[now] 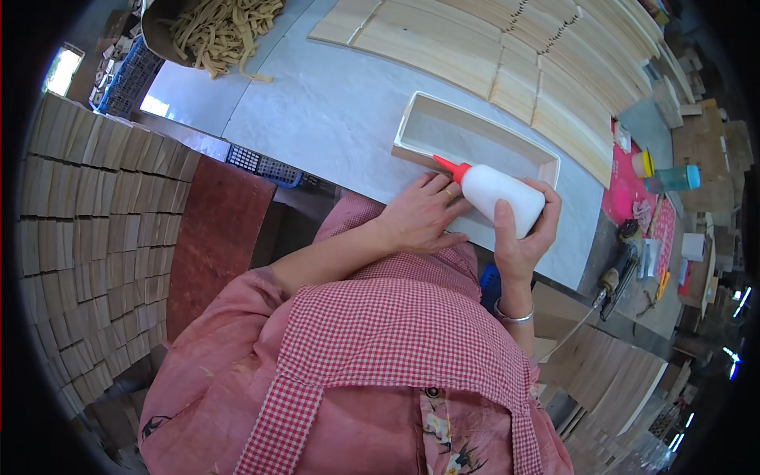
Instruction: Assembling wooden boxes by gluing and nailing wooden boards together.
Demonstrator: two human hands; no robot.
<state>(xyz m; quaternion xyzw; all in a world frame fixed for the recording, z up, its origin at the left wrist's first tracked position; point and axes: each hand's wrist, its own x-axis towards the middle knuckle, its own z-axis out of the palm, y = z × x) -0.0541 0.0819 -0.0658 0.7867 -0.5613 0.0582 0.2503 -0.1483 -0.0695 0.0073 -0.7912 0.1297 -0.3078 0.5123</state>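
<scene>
My right hand point(526, 237) is wrapped round a white squeeze bottle point(504, 195) with a red cap and a pointed red nozzle. The bottle lies tilted in the air, its tip aimed left at the near side of a long, narrow rectangular frame point(473, 115) of pale wood. That frame rests on the grey marbled tabletop point(309, 131). My left hand point(423, 212) lies flat at the table's near edge, fingers stretched towards the frame's near wall just under the nozzle. Whether the nozzle touches the wood cannot be made out, and the bottle hides part of that wall.
Pale wooden boards point(443, 47) cover the far side of the table. A bowl point(162, 36) of tan strips point(222, 32) stands at the far left. Stacked wood pieces point(95, 237) rise on the left. A power tool point(616, 277) and a teal-lidded jar point(677, 179) sit on the right.
</scene>
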